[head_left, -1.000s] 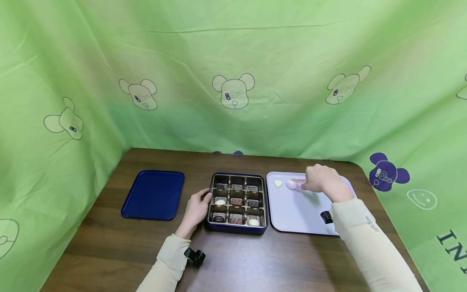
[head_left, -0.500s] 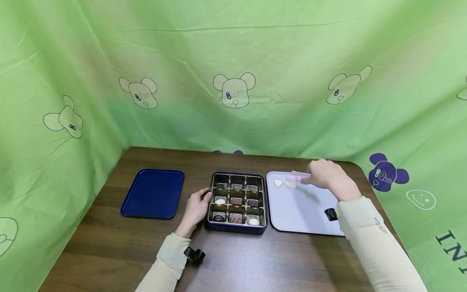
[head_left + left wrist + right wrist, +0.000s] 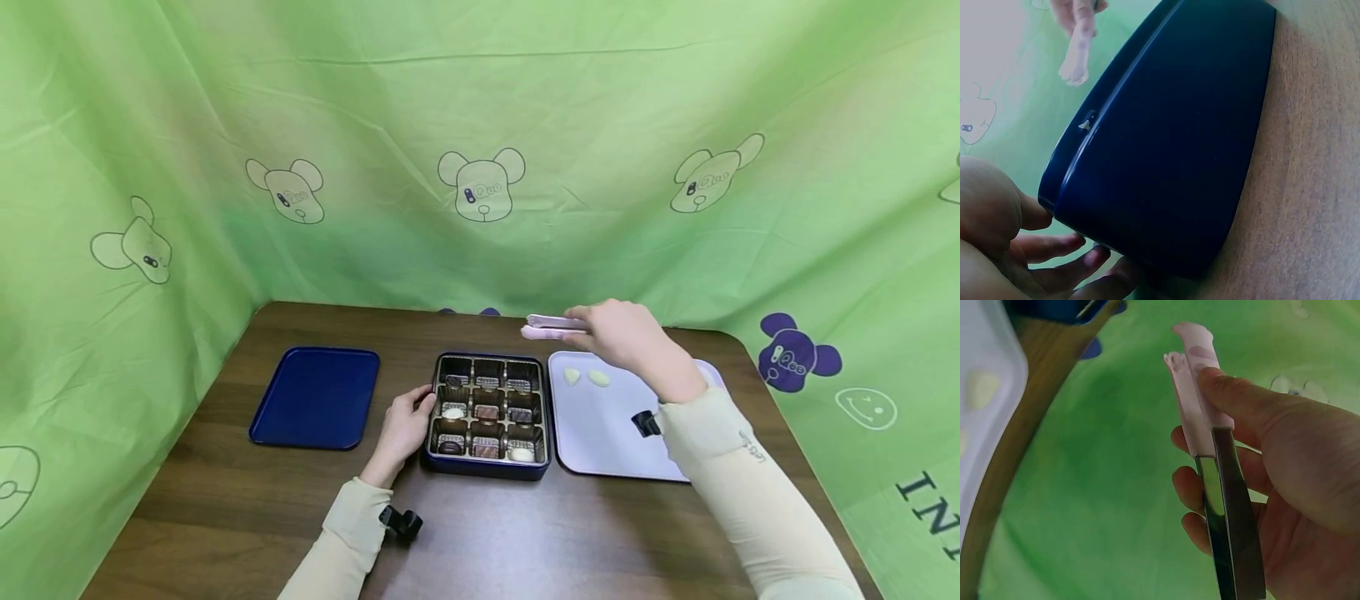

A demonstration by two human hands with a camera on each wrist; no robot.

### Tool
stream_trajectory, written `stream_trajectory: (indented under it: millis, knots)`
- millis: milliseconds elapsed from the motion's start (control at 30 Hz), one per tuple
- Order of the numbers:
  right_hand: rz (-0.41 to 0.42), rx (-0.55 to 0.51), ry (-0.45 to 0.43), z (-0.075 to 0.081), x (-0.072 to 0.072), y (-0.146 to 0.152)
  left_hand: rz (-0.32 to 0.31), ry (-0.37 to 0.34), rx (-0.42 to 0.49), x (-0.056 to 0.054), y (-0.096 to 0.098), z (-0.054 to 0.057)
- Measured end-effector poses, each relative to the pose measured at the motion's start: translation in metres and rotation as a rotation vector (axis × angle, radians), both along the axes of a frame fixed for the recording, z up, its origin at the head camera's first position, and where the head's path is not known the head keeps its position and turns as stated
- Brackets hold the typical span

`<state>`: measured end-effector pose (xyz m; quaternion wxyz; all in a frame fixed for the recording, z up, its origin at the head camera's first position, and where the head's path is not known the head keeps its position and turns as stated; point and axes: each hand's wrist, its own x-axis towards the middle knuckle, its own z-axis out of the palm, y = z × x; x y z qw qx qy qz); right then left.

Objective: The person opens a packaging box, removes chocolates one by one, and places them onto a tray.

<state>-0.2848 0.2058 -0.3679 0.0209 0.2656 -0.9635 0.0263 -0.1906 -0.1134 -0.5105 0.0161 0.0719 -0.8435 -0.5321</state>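
Though metal-handled, pink-tipped tongs (image 3: 1229,469)

Looks forward and down from the head, across the tabletop (image 3: 525,533). From the left wrist, closely faces a side of the blue box (image 3: 1166,137); from the right, the tongs (image 3: 1229,475). Catches the tongs in all 3 — the tray (image 3: 615,437) from head and right wrist.

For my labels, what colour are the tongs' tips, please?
Tong tips: pale pink, clearest in the right wrist view.
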Motion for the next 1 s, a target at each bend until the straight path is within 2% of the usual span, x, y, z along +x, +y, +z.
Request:
stream_trajectory:
  millis: [267,567,767,1000]
  knots:
    - [0.099,0.012,0.026,-0.001,0.000,-0.044,0.007,-0.004,-0.001,0.000,0.001,-0.001]
    - [0.245,0.091,0.081,-0.019,0.007,-0.091,0.008,-0.009,0.004,0.001,0.000,-0.002]
    - [0.276,0.212,0.101,-0.030,0.013,-0.110,0.001,-0.011,0.018,0.001,0.000,-0.002]
    - [0.257,0.303,0.086,-0.032,0.010,-0.131,0.000,-0.004,0.013,0.001,0.000,-0.002]
